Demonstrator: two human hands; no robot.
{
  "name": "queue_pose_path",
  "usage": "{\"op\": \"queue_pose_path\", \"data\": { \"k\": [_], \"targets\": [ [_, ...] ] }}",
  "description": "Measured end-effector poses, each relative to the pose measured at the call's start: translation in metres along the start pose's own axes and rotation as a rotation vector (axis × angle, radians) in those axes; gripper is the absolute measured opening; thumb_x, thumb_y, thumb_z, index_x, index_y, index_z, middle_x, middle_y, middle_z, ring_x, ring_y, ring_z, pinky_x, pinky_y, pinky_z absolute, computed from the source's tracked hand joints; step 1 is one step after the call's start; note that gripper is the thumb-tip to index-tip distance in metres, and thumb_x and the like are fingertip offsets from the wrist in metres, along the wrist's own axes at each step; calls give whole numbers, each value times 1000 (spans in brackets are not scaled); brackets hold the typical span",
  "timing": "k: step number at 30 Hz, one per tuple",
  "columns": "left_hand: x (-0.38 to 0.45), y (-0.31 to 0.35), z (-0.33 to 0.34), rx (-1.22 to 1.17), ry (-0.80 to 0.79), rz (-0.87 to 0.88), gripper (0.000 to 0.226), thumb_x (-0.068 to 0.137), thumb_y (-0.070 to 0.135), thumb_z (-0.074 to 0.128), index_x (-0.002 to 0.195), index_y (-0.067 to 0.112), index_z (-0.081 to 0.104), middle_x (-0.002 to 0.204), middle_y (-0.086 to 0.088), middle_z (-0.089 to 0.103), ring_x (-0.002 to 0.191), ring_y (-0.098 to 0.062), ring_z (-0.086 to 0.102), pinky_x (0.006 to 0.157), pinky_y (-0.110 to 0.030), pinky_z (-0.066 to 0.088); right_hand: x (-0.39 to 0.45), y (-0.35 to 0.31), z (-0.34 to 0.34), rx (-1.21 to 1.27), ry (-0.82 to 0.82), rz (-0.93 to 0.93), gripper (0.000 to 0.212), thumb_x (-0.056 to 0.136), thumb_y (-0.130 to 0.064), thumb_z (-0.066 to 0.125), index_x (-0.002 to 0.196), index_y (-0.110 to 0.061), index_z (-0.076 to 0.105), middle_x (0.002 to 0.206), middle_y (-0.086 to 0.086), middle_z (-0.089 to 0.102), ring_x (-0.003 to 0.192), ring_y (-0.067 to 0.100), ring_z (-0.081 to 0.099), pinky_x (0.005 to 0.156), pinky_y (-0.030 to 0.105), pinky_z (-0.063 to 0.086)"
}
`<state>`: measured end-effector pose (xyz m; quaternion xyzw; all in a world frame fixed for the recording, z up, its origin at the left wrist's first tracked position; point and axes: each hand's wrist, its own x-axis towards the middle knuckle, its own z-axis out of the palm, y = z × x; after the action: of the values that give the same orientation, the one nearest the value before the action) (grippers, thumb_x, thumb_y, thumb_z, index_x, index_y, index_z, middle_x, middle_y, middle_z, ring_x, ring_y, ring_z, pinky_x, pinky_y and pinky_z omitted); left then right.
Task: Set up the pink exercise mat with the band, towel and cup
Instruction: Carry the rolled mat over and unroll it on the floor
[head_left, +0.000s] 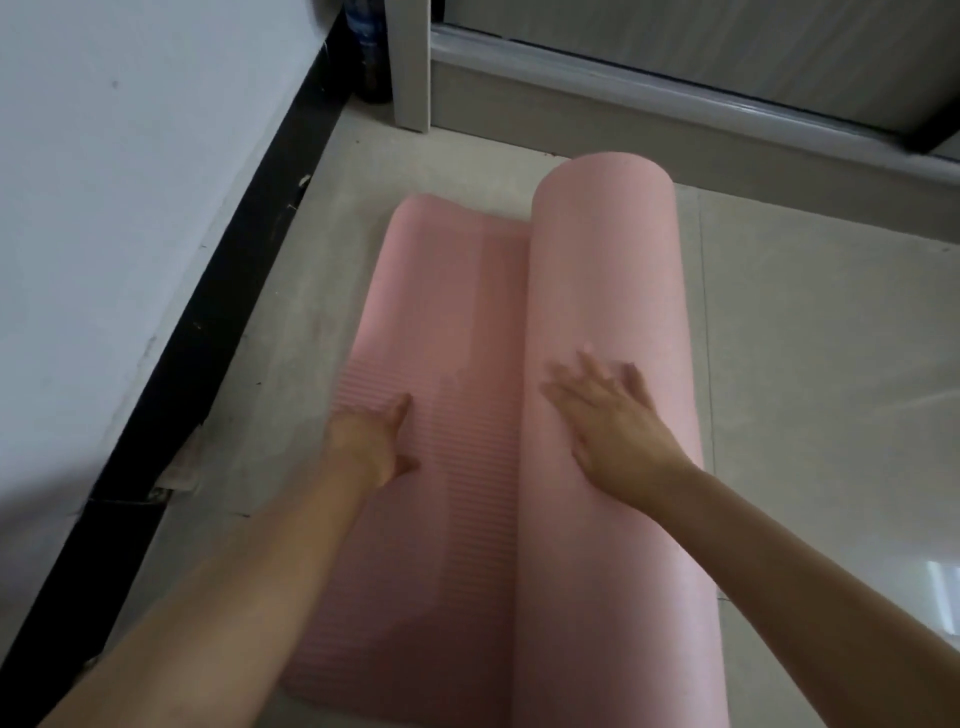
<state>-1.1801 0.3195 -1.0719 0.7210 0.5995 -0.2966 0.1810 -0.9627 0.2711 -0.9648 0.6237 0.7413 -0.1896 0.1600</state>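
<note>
Two bare hands on a part-unrolled pink mat (597, 291).
Mat lies on the floor (810, 322) beside the wall (130, 182). Left hand (371, 441) presses the flat ribbed section, fingers together; right hand (610, 421) rests flat on the roll, fingers spread.

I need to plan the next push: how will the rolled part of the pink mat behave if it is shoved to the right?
The rolled part of the pink mat is a round cylinder on smooth floor tiles, so it will likely roll and unroll easily. It looks like soft foam, probably light. The left hand pinning the flat ribbed section should keep it from sliding.
</note>
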Motion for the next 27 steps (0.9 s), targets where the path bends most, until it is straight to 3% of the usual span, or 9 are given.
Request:
{"op": "queue_pose_path", "data": {
  "k": [4,7,9,12,16,19,22,24,27],
  "targets": [
    [9,8,-9,17,-133,-59,96,76,61,63,150,35,6,142,-8,48,128,-27,50,101,-43,44,-14,6,1,-60,-86,20,82,83,10,34,149,-22,-2,157,3,16,146,14,6,116,51,-4],
    [7,29,-13,139,-9,-47,72,83,41,65,144,21,32,137,-9,49,127,-29,48,101,-44,44,-23,19,3,-28,-54,105,76,85,3,36,149,-20,1,155,0,20,145,13,6,116,44,9],
    [1,46,-8,192,128,186,52,90,21,54,139,17,39,139,-9,43,129,-30,42,102,-41,41,-27,29,3,-4,-19,160,68,91,-13,40,149,-21,4,151,1,27,142,17,15,113,39,20],
    [-4,62,11,49,201,509,53,93,9,43,144,20,35,149,-6,33,131,-30,37,102,-41,41,-29,41,3,42,20,221,68,92,-32,48,147,-25,10,140,6,36,133,27,28,104,40,38],
    [-8,76,20,-6,122,403,51,96,11,37,146,19,30,156,-1,21,140,-32,24,107,-45,39,-39,54,1,100,11,291,73,89,-30,57,147,-24,14,135,8,36,127,29,32,96,41,46],
    [-6,83,8,27,69,340,50,93,13,39,142,18,37,152,-2,31,137,-32,31,108,-44,39,-51,64,5,97,49,316,62,90,-22,55,143,-20,24,134,8,39,126,29,36,91,40,47],
    [-1,88,-1,49,31,313,46,89,17,44,135,17,47,142,-5,44,128,-31,44,105,-43,42,-59,68,17,3,167,154,44,77,1,47,116,-13,59,121,12,58,118,35,53,90,41,48],
    [-3,94,-5,53,0,269,45,89,20,46,134,14,47,139,-7,46,127,-31,45,104,-42,43,-59,74,25,-101,169,34,43,68,-3,38,91,-15,73,106,12,71,103,36,66,77,48,55],
    [-11,112,-5,14,3,202,46,90,24,49,133,8,46,137,-11,45,127,-32,46,102,-40,43,-61,92,34,-216,129,-89,60,73,-12,20,104,-17,71,117,8,69,113,34,61,87,54,51]
  ]
}}
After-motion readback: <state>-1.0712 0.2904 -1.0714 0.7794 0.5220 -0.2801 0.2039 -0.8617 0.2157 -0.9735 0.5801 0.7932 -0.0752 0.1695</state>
